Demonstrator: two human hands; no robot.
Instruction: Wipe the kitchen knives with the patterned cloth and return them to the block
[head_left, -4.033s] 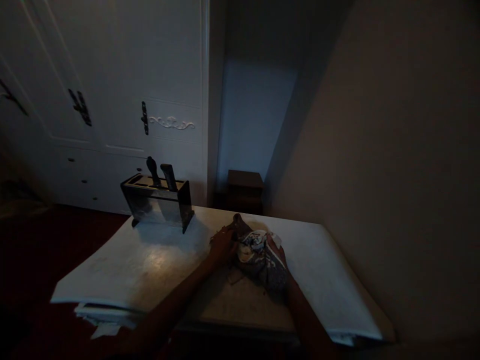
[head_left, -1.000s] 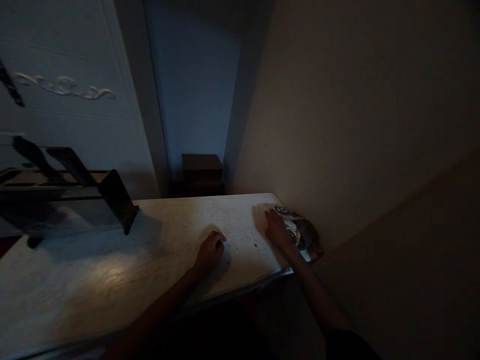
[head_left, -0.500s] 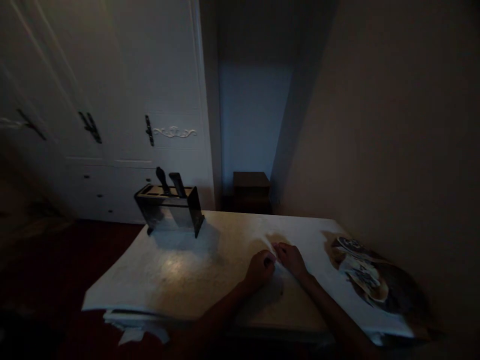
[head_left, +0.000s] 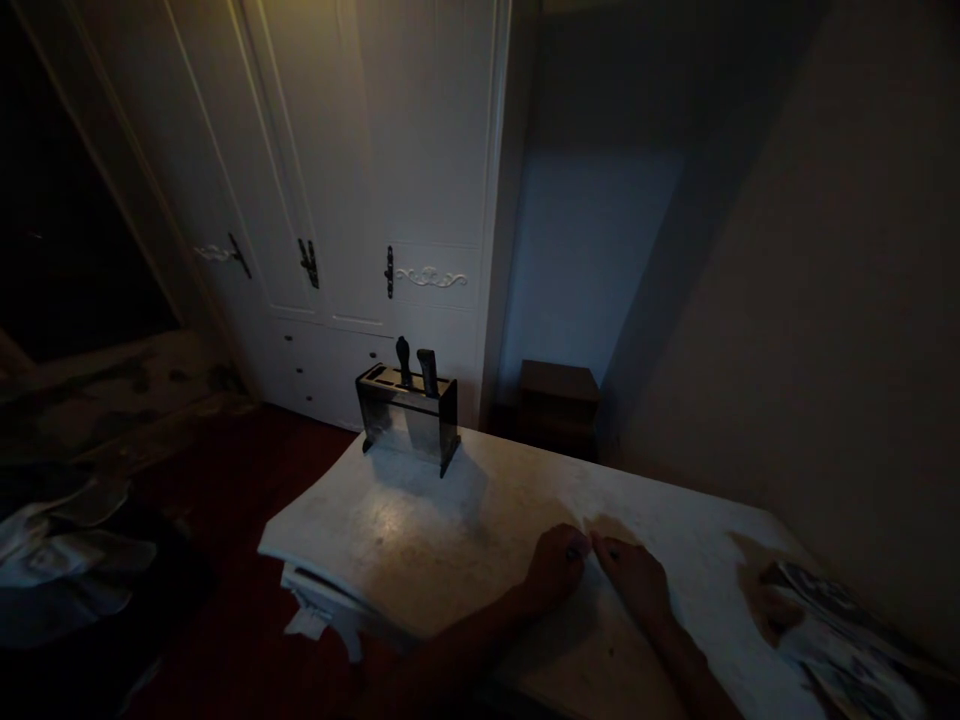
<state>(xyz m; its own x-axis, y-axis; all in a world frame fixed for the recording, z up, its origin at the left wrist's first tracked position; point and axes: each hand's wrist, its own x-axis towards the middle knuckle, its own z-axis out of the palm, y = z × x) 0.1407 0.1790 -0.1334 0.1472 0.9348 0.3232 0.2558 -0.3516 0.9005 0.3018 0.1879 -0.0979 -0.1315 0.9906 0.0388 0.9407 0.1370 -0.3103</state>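
Both of my hands are low over the pale tabletop, fingertips nearly meeting. My left hand is curled closed with thumb and finger pinched together. Facing it, my right hand is closed as well, its fingers pointing toward the left one. Whatever is pinched between them is too small and dark to make out. Beyond the hands, at the table's far left corner, stands a metal knife block with black ends. Two black knife handles stick up out of its slots.
A pile of cloth or bags lies on the table at the right, by the wall. White wardrobe doors rise behind, with a brown box-like cabinet beside them. Pale fabric is at far left above red carpet.
The view has swung left, so the table and hands appear further right and lower. A thin pale strip seen at the fingers earlier is hard to see now. Both hands stay closed together.
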